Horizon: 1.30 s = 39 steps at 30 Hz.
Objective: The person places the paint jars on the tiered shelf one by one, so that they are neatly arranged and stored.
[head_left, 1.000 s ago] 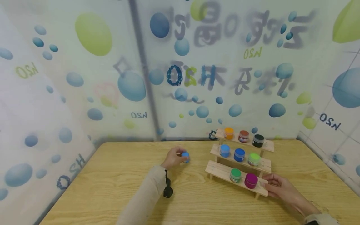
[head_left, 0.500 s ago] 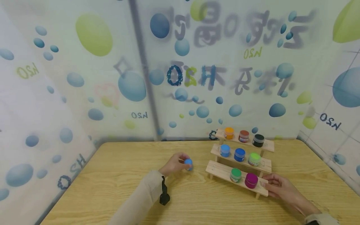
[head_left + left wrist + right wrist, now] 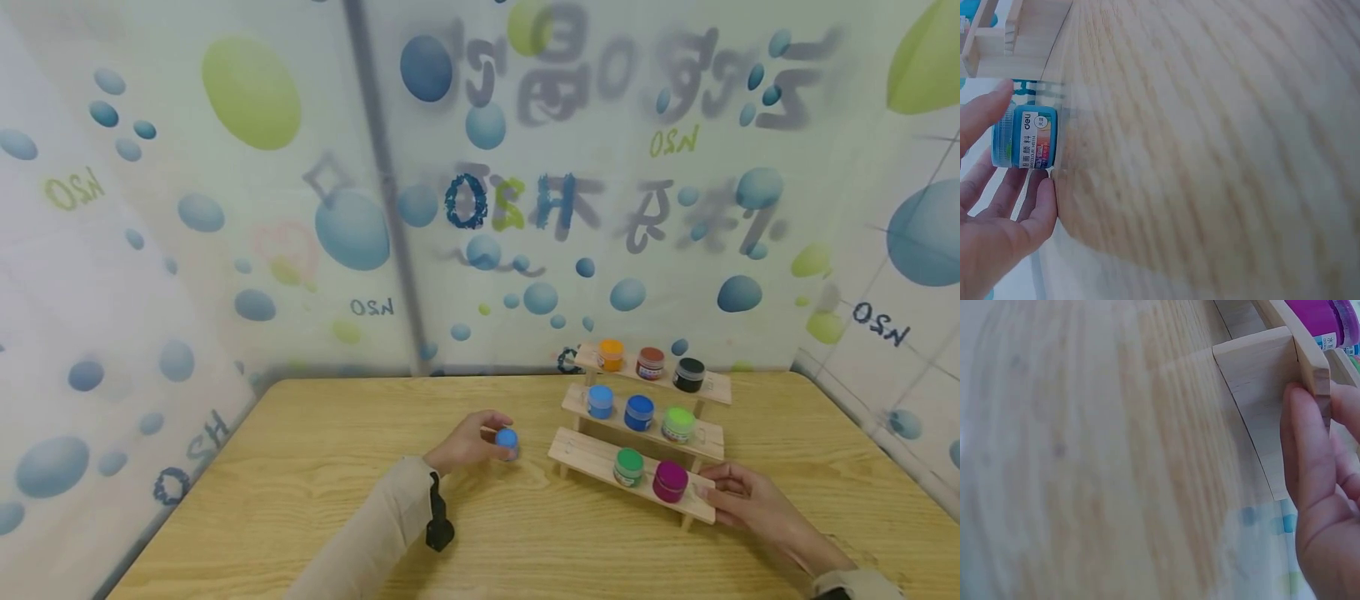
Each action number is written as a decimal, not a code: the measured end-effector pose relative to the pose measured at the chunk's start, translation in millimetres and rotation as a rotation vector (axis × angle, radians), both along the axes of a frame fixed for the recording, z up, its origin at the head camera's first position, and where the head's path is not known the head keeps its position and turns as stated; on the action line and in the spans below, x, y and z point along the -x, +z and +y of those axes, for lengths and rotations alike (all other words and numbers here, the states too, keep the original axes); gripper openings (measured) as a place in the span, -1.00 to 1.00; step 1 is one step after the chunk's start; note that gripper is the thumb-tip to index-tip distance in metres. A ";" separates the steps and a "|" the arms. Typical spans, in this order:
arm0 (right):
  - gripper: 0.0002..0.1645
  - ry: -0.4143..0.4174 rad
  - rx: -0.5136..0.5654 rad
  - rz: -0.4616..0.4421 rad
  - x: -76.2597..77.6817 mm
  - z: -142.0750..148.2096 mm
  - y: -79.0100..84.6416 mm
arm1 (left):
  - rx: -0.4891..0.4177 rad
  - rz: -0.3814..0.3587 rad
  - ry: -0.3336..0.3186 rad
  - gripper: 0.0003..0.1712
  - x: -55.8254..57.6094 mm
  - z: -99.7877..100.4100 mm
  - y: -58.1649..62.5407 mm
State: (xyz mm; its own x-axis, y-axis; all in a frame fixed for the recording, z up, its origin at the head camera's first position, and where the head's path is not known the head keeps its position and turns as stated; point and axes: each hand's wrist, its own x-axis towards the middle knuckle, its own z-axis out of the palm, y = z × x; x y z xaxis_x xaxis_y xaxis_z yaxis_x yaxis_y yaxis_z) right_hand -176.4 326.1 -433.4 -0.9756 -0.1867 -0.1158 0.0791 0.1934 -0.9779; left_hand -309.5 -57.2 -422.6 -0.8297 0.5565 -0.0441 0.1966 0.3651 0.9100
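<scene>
A small blue paint jar (image 3: 507,441) stands on the table left of the three-tier wooden rack (image 3: 581,451). In the left wrist view the same paint jar (image 3: 1037,137) shows its printed label and clear lid. My left hand (image 3: 468,440) is around the jar with thumb and fingers spread, gaps showing between them and it. My right hand (image 3: 750,506) pinches the right end of the rack's lowest shelf, thumb on top and fingers beneath. In the right wrist view the right hand (image 3: 1322,462) grips that shelf edge.
Paint jars stand on the rack: orange (image 3: 611,356), red-brown (image 3: 650,363) and black (image 3: 688,375) on top; light blue, dark blue and light green in the middle; green (image 3: 628,467) and purple (image 3: 670,482) at the bottom. A bubble-patterned curtain (image 3: 480,333) hangs behind the table (image 3: 337,467).
My left hand has brought the blue jar toward me and slightly right, closer to the rack. Its fingers have since loosened around the jar. The right hand and rack stay put.
</scene>
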 end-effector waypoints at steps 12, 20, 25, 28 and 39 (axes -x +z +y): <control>-0.53 0.018 0.026 0.015 -0.4 1.8 -3.7 | -0.026 0.040 0.002 -0.59 -11.4 2.8 7.9; -0.45 0.023 0.009 0.000 -0.6 1.4 -3.4 | -0.025 0.016 -0.006 -0.57 -14.1 1.4 6.8; -0.40 0.005 -0.009 -0.004 -0.9 0.2 -2.4 | -0.035 -0.002 -0.017 -0.52 -20.2 4.0 13.8; -0.40 0.000 -0.011 -0.006 -0.7 -0.1 -1.8 | -0.039 0.014 -0.031 -0.52 -24.7 8.4 18.9; -0.41 -0.012 -0.027 -0.006 -0.9 -1.3 0.5 | -0.010 0.099 -0.069 -0.56 -32.7 40.7 33.8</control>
